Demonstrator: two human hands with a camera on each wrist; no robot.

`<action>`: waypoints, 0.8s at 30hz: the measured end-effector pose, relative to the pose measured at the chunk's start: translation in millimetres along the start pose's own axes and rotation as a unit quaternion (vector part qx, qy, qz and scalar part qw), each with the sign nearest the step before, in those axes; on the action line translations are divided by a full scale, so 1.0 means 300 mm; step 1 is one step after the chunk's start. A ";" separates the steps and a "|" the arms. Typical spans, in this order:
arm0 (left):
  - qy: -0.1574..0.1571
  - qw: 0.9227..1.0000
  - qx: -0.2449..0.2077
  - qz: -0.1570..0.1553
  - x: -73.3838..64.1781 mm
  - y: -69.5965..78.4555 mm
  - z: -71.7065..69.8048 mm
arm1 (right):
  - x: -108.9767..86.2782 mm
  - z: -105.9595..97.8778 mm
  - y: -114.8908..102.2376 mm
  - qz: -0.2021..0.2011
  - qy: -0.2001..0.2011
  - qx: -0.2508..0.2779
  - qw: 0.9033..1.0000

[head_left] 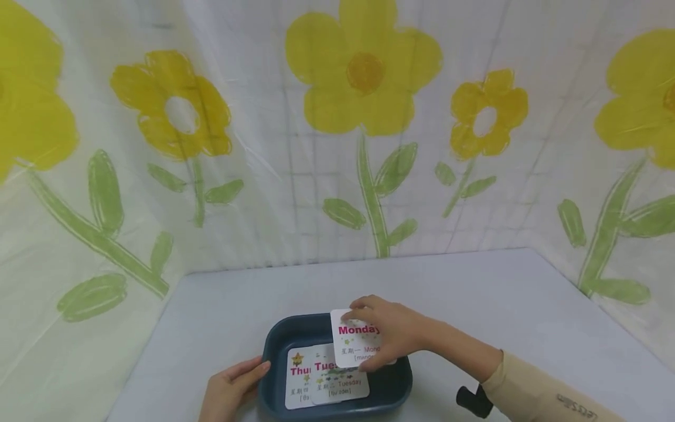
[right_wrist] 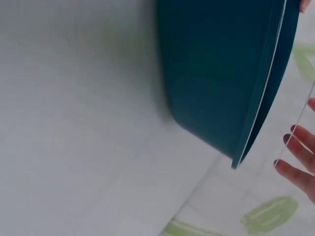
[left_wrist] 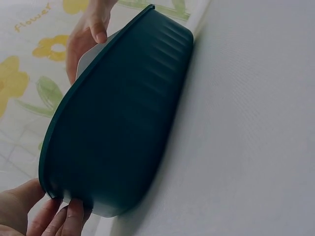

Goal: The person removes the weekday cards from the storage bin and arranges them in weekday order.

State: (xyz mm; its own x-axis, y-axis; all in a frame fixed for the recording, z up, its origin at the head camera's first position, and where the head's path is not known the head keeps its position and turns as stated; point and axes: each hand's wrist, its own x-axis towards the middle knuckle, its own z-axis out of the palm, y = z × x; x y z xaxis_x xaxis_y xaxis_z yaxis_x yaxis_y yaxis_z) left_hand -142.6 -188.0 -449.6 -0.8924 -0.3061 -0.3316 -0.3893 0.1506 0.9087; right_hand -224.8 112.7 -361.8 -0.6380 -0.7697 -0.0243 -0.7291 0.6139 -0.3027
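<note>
Lettered sleeve (head_left: 540,390), right hand (head_left: 395,329) with "Monday" card (head_left: 349,347) over "Tuesday" card (head_left: 341,388)

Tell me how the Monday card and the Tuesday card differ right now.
The right hand holds the Monday card above the tray, while the Tuesday card lies inside it. In the head view, the hand covers part of the Monday card, while the Monday card covers part of the Tuesday card. Both are white with pinkish-red headings.
</note>
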 end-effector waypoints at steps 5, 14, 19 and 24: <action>0.001 1.000 0.007 0.004 -0.002 -0.002 0.004 | -0.009 -0.021 0.029 0.003 -0.010 0.000 1.000; 0.009 1.000 -0.010 -0.002 0.000 -0.010 0.015 | -0.041 -0.070 0.108 0.044 -0.012 0.018 0.999; -0.002 1.000 -0.010 -0.007 0.003 -0.013 0.016 | -0.062 -0.078 0.165 0.053 -0.004 0.033 0.998; -0.006 1.000 -0.010 -0.004 -0.001 -0.010 0.004 | -0.072 -0.091 0.209 0.042 0.008 0.023 0.999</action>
State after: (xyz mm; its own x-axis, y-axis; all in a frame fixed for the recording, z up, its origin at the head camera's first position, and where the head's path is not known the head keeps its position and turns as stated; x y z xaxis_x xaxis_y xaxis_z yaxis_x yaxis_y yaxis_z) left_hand -141.4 -187.1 -452.6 -0.8919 -0.2956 -0.3421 -0.3921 0.1289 0.9108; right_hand -263.5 172.4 -354.0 -0.7008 -0.7125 -0.0363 -0.6607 0.6673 -0.3438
